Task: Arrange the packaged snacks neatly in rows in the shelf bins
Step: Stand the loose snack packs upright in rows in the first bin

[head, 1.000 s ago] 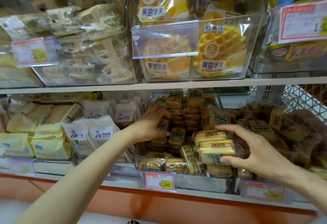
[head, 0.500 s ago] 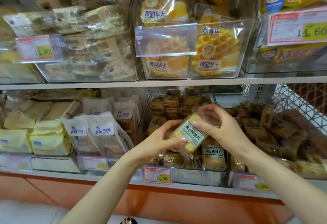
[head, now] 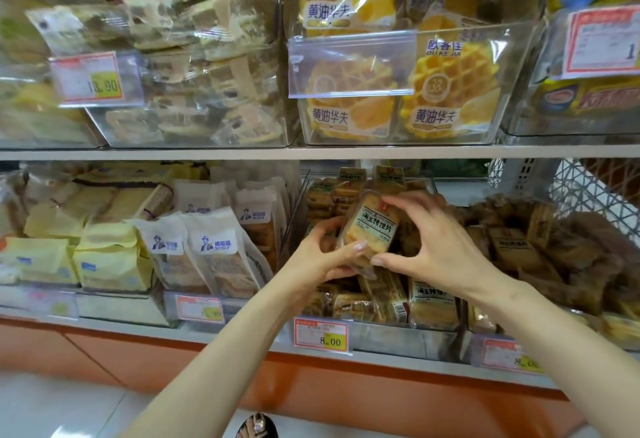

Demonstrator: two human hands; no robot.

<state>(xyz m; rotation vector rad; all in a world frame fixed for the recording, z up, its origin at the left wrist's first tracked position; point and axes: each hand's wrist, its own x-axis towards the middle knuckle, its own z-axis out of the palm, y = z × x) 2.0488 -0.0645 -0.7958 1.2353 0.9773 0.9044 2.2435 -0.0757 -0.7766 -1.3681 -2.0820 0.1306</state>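
Snack pack [head: 372,230] now more upright; left hand [head: 322,259], right hand [head: 438,247] both pinch it.

Retail shop, snack aisle. Two tiers of shelf [head: 207,153] carry clear plastic bins [head: 394,139] stocked with many identical sealed packs: waffles [head: 450,84] above, bread bags [head: 221,254] and toast slices [head: 429,302] below. Red-framed price tags [head: 320,332] sit on bin fronts and shelf edge (13.90 and 8.00 readable), plus one blank label holder [head: 351,63]. Orange kick panel [head: 346,392] sits under the bottom shelf, with a pale tiled floor [head: 69,410].
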